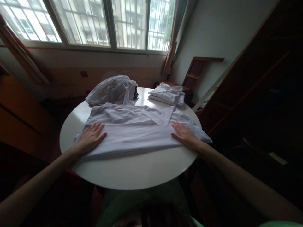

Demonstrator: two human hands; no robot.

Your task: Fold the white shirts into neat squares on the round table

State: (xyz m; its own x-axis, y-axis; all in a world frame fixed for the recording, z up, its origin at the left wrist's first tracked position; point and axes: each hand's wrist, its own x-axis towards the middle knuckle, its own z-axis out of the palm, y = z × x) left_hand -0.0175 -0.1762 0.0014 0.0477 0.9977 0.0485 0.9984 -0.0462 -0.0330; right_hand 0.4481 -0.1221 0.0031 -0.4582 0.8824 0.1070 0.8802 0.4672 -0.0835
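Note:
A white cloth garment (132,135) lies spread across the round white table (134,176), its near part folded over in a long flat band. Its far part is creased, with a pointed flap toward the right. My left hand (91,137) rests flat on the garment's left end, fingers apart. On the right end lies my right hand (183,134), palm down with the fingers stretched out. The garment's right corner hangs out past my right wrist to the table's edge. Neither hand grips the cloth.
A translucent plastic bag (111,90) with contents stands at the table's far left. Folded white garments (167,93) are stacked at the far right. Behind them is a wooden chair (196,74). Dark wooden furniture (248,72) rises on the right, and barred windows (129,25) line the back wall.

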